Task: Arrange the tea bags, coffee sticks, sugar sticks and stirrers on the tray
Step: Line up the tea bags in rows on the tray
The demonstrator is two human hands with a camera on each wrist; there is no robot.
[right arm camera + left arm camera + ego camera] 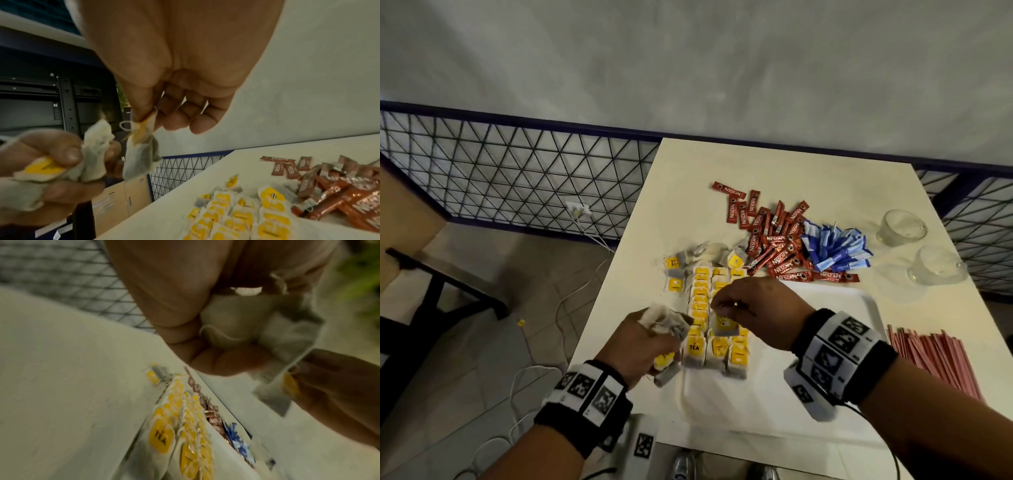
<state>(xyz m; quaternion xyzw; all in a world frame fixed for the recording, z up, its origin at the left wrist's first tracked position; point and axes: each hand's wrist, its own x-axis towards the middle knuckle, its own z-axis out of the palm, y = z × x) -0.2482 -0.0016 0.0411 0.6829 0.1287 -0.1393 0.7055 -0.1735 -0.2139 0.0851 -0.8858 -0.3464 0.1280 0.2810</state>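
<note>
Rows of yellow-tagged tea bags [702, 308] lie along the left side of the white tray [825, 301]. My left hand [650, 339] grips a bunch of tea bags [666, 323] just left of the rows; the same bunch of tea bags [61, 168] shows in the right wrist view. My right hand [726, 305] pinches a single tea bag [724, 325] by its top, hanging above the rows; thumb and forefinger hold that single tea bag [141, 146]. Red coffee sticks [774, 240] and blue sugar sticks [835, 250] lie heaped beyond the tray. Pink stirrers [941, 359] lie at the right.
Two clear glass cups [902, 228] stand at the table's far right. A few loose tea bags [678, 270] lie off the tray's far left corner. A wire mesh fence [517, 171] runs behind the table, and cables [571, 291] trail on the floor at left.
</note>
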